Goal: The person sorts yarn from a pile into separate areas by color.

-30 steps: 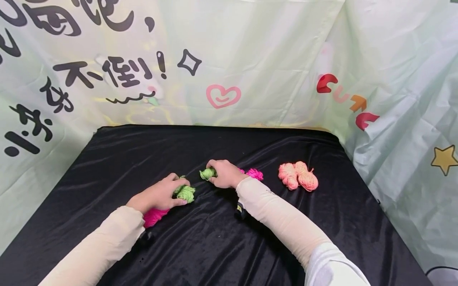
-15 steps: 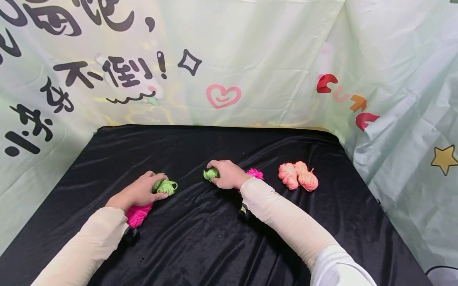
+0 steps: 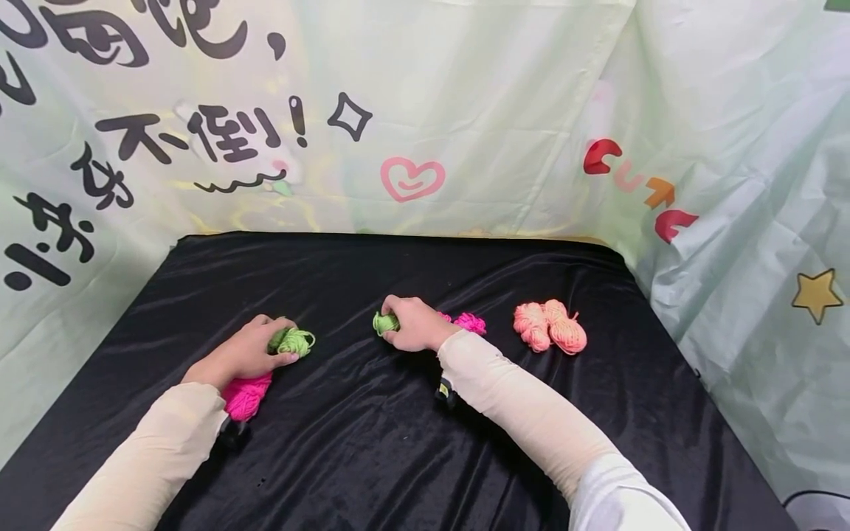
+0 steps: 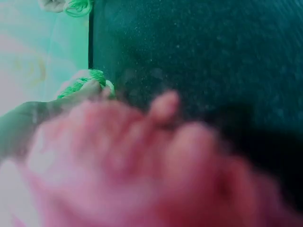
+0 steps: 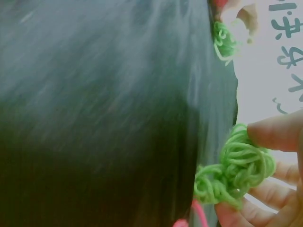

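Note:
In the head view my left hand [image 3: 252, 350] grips a small bundle of green yarn [image 3: 296, 341] with fingers and thumb. Below its wrist shows a pink yarn bundle [image 3: 246, 398], which fills the left wrist view as a close, blurred pink mass [image 4: 142, 175]. My right hand [image 3: 416, 324] holds another green yarn bundle [image 3: 384, 323]; in the right wrist view the looped green yarn [image 5: 246, 163] sits between thumb and fingers. Behind the right wrist lies pink yarn [image 3: 471, 323], partly hidden, and a pink strand [image 5: 201, 215] shows beneath the green in the right wrist view.
Peach-coloured yarn bundles [image 3: 550, 327] lie to the right of my right hand on the black cloth-covered table [image 3: 372, 442]. Pale printed curtains [image 3: 498, 118] hang along the table's back and sides.
My left hand has moved left with its green yarn, and the pink yarn under its wrist has shifted along with it. The right hand stays almost in place; the peach yarn is unmoved.

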